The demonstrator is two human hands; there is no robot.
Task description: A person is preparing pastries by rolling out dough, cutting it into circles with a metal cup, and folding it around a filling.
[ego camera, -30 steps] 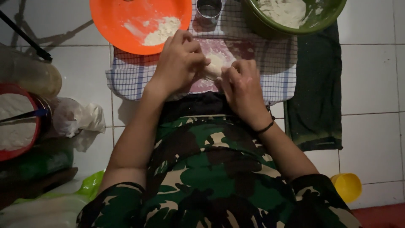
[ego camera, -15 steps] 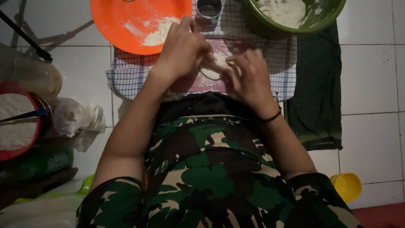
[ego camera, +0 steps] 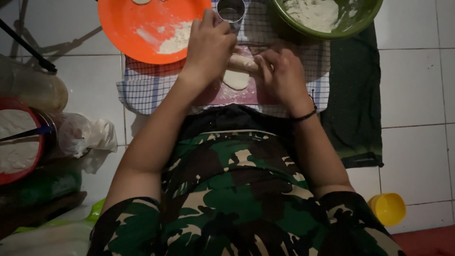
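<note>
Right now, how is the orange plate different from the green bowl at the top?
The orange plate is shallow and flat, lying at the upper left near the left hand; the green bowl is deep-walled, at the upper right above the right hand. The plate carries only a small patch of flour; the bowl holds a larger heap. Both are round and dusted white.

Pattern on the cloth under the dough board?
White cloth with a dark blue grid check, clearest in the head view.

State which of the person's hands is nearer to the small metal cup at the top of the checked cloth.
Left. The left hand lies right beside the metal cup, fingertips at its rim. The right hand rests lower down on the dough, apart from the cup.
</note>
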